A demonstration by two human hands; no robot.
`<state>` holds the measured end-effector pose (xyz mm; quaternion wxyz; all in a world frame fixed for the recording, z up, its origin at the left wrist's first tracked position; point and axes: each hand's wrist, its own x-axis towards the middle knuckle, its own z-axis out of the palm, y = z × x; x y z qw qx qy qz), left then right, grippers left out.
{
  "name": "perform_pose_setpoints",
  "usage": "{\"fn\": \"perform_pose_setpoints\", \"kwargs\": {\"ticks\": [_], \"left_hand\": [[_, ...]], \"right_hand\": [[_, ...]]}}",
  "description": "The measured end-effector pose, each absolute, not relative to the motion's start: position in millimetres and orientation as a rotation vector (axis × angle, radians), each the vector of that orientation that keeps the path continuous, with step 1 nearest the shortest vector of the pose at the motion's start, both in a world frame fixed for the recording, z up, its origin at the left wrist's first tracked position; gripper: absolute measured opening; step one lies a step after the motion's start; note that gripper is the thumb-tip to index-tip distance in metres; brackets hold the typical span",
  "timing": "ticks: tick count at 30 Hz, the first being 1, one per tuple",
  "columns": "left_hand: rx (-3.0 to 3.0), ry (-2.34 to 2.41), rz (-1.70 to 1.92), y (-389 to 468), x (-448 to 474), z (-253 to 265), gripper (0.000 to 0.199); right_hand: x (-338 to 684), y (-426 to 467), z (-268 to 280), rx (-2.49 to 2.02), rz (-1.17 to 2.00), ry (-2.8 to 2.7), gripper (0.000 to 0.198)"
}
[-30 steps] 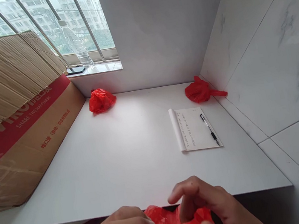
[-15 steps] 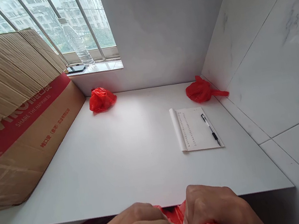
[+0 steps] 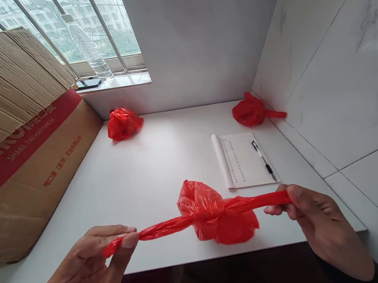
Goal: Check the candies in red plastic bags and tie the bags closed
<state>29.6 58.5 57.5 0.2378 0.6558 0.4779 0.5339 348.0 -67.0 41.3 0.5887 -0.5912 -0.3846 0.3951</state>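
A red plastic bag hangs stretched between my hands above the front part of the table. Its two handles are pulled out sideways from a knot or twist at the middle. My left hand pinches the left handle between thumb and fingers, with the twisted end sticking out past them. On the other side, my right hand grips the end of the right handle between thumb and fingers. Whatever the bag may contain is hidden.
On the white table lie a red bag at the back left and another red bag at the back right. A notebook with a pen is at right. A cardboard box stands left; a bottle and phone are on the windowsill.
Both hands have risen from below the table's front edge and spread apart, drawing the bag's handles out sideways. The bag now shows fully over the table. The view has shifted slightly.
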Motion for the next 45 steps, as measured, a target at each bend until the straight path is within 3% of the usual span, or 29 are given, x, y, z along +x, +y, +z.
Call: {"fn": "perform_pose_setpoints", "kwargs": {"ticks": [6,10,12,14,16,18,22,28,34,39,45], "left_hand": [[1.798,1.204,1.340,48.8,53.7,66.3,0.010],[2.073,1.079,0.877,45.1,72.0,49.2,0.053],[2.270,0.963,0.619,43.1,85.7,37.7,0.062],[2.388,0.927,0.444,42.3,98.3,28.2,0.050],[2.381,0.970,0.377,44.1,106.8,23.3,0.023],[2.180,1.056,0.443,51.5,110.6,23.3,0.008],[1.765,1.190,0.700,94.9,110.8,29.9,0.026],[1.556,1.378,1.067,228.8,103.0,40.0,0.038],[1.409,1.427,1.308,278.9,114.7,24.0,0.072],[1.528,1.417,1.221,226.7,132.3,-22.9,0.059],[1.684,1.510,1.193,211.8,133.7,-28.1,0.045]], "right_hand": [[325.4,-61.0,39.5,-1.416,0.962,-0.768,0.047],[331.4,-61.7,28.0,-1.380,1.000,-0.810,0.047],[336.9,-62.6,21.0,-1.333,1.036,-0.858,0.046],[341.2,-63.3,15.8,-1.273,1.063,-0.879,0.046],[345.2,-64.1,11.8,-1.234,1.051,-0.854,0.046],[350.6,-64.7,7.2,-1.223,1.035,-0.824,0.047],[360.7,-63.1,-1.1,-1.232,1.033,-0.809,0.047],[348.3,-50.6,13.0,-1.323,1.014,-0.675,0.046],[360.7,-15.7,32.2,-1.330,0.885,-0.727,0.047],[424.7,51.3,29.2,-1.459,0.594,-0.673,0.039],[503.2,145.7,1.9,-1.653,0.445,-0.659,0.030]]}}
